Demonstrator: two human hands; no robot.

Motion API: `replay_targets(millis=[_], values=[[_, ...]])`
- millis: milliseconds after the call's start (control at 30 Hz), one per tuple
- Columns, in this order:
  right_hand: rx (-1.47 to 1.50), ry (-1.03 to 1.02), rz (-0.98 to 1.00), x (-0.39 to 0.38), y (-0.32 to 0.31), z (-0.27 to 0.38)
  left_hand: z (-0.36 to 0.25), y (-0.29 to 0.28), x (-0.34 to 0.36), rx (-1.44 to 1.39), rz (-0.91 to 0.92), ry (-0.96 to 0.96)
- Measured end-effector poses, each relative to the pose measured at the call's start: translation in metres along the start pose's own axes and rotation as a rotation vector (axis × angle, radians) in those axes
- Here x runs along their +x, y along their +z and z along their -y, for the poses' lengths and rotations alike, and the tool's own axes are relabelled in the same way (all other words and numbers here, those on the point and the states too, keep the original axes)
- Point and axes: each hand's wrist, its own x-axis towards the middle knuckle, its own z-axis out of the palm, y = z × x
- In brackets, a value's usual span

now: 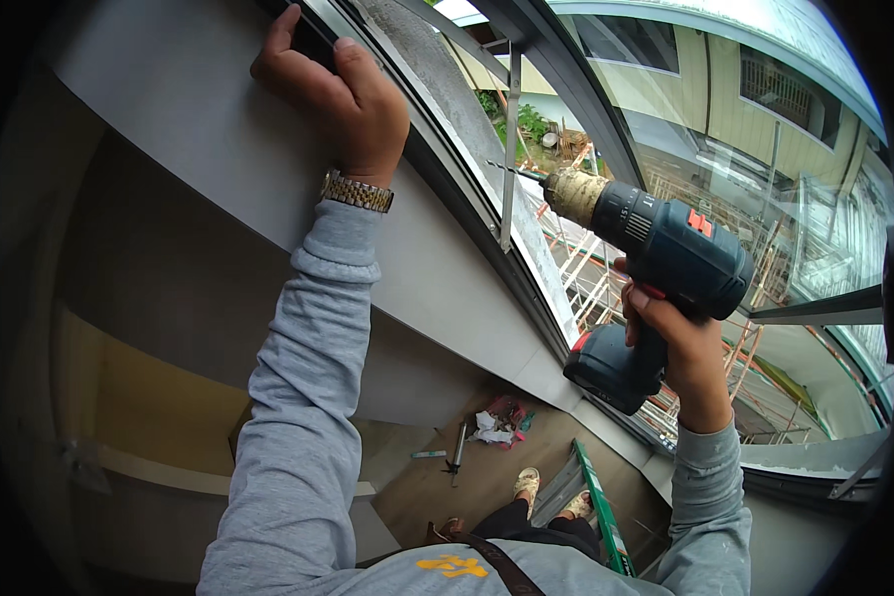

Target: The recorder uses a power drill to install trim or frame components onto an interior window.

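Note:
My right hand is wrapped round the handle of a dark blue cordless drill with red accents. Its dusty chuck carries a thin twist bit that points left and crosses in front of a metal window stay. Whether the bit touches the stay I cannot tell. At the upper left, my left hand grips the dark window frame, thumb and forefinger on either side of a black strip of it. The other fingers are partly hidden.
An opened glass sash hangs at the right. Outside stand scaffolding and a building. Below, a green stepladder supports my feet; a caulking gun and crumpled wrappings lie on the floor. A grey sill panel runs along the window.

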Motion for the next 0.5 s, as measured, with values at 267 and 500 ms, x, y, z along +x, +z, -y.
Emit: replay_targets(millis=[267, 500], values=[[-0.188, -0.189, 0.116, 0.036, 0.036, 0.066, 0.053, 0.011, 0.177, -0.254, -0.234, 0.240], [-0.382, -0.379, 0.105, 0.062, 0.044, 0.083, 0.052, 0.030, 0.173, -0.525, -0.324, 0.040]])
